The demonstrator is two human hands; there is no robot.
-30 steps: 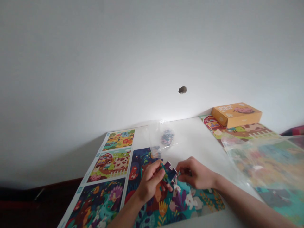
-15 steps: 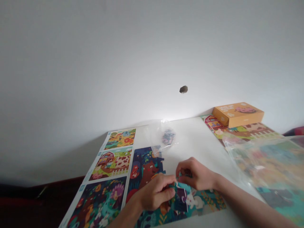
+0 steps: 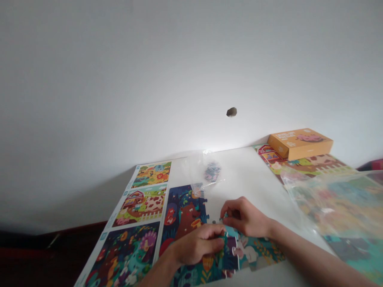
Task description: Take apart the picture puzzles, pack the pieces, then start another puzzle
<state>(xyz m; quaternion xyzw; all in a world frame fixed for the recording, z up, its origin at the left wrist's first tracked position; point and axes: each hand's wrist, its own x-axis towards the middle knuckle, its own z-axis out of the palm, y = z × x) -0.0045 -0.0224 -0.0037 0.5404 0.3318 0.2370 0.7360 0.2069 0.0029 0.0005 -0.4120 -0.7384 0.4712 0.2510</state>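
Above the partly built puzzle (image 3: 188, 215) on the bench (image 3: 254, 179), a dark puzzle piece (image 3: 231, 244) is pinched by the left hand (image 3: 199, 245), jutting rightward from its fingertips, below the right hand (image 3: 247, 218), whose curled fingers' hold I cannot tell.

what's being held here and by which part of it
The left hand holds a dark puzzle piece by its left edge in view. Whether the right hand grips anything cannot be told.
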